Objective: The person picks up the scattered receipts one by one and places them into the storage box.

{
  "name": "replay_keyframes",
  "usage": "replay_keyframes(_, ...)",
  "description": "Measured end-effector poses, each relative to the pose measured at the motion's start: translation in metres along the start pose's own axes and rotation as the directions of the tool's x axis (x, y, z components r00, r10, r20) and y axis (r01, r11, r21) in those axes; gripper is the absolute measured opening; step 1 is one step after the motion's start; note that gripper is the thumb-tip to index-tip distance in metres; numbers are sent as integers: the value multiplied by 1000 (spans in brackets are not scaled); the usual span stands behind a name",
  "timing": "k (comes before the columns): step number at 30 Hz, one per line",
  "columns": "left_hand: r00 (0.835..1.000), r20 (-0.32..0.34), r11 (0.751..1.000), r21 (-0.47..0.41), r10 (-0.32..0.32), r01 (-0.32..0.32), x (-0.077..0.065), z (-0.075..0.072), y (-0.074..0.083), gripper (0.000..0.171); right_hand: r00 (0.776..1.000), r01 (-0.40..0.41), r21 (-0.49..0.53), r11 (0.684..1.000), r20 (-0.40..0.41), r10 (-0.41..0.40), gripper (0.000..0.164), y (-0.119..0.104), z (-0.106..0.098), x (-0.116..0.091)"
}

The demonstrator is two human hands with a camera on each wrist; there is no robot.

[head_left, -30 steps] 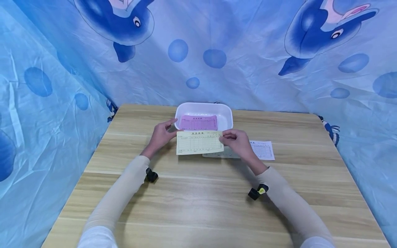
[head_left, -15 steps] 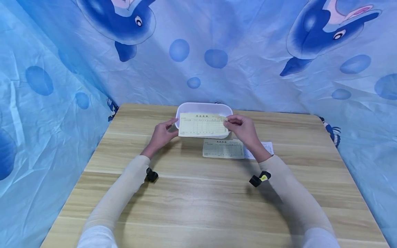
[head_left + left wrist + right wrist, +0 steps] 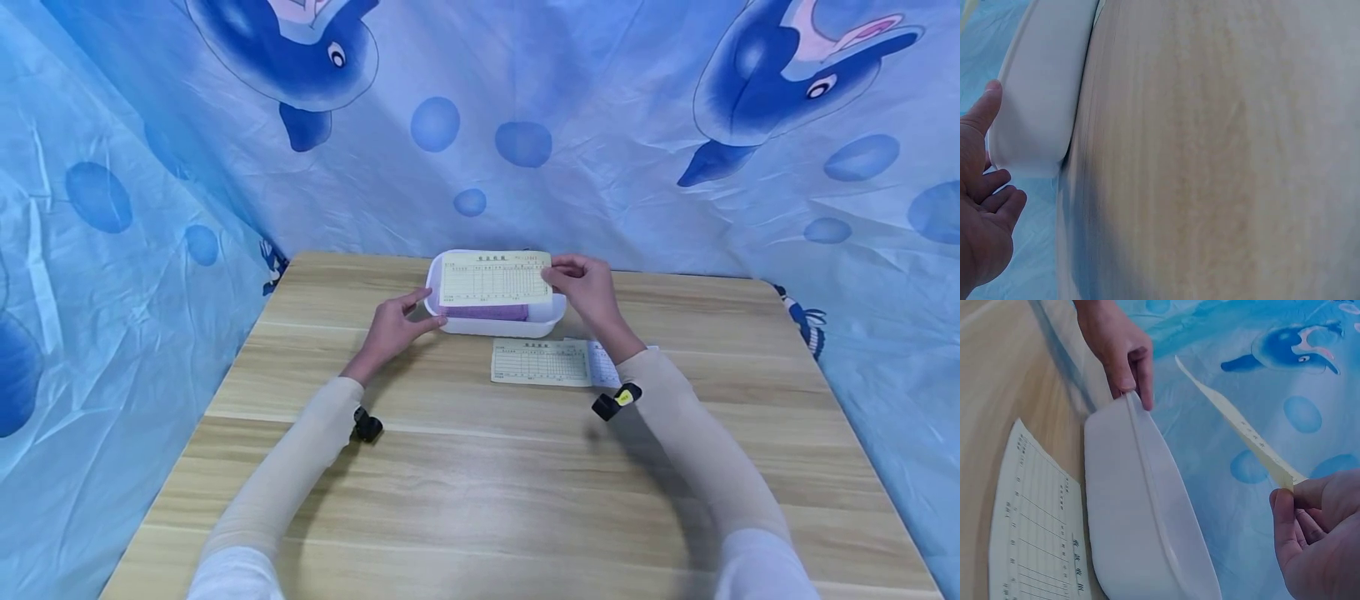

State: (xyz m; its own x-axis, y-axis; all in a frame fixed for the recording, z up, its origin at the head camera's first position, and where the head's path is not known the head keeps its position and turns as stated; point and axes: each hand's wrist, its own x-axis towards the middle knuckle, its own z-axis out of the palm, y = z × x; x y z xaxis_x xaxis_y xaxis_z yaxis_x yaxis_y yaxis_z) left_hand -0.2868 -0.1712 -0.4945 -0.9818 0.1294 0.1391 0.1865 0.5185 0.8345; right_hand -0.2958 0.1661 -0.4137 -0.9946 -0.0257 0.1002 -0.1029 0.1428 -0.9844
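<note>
A pale yellow receipt slip [image 3: 495, 280] with a printed table is pinched at its right end between the thumb and fingers of my right hand [image 3: 587, 287]. It is held up over a white plastic tub [image 3: 491, 327], and the right wrist view shows it clear above the rim. My left hand [image 3: 397, 327] grips the tub's left corner, thumb at the rim in the left wrist view. Beneath the raised slip, part of a purple slip pile [image 3: 487, 312] shows inside the tub; the rest is hidden.
On the wooden table [image 3: 450, 500], just in front of the tub, lies another yellow receipt slip [image 3: 540, 362]. A white slip [image 3: 602, 364] is beside it, partly under my right forearm. A blue dolphin-print curtain [image 3: 637, 200] hangs behind the table.
My right hand has carried the yellow slip up and away from me, from in front of the tub to above it. My left hand stays at the tub's corner.
</note>
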Motion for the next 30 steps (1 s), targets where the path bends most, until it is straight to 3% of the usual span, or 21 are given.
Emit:
replay_keyframes(11, 1000, -2, 1000, 11, 6, -6, -1, -1, 3, 77, 996, -63, -34, 997, -68, 60, 33, -4, 8, 25)
replay_keyframes(30, 1000, -12, 1000, -3, 19, -19, -1, 1, -2, 77, 982, -140, -44, 989, -131, 133, 25, 27, 31, 47)
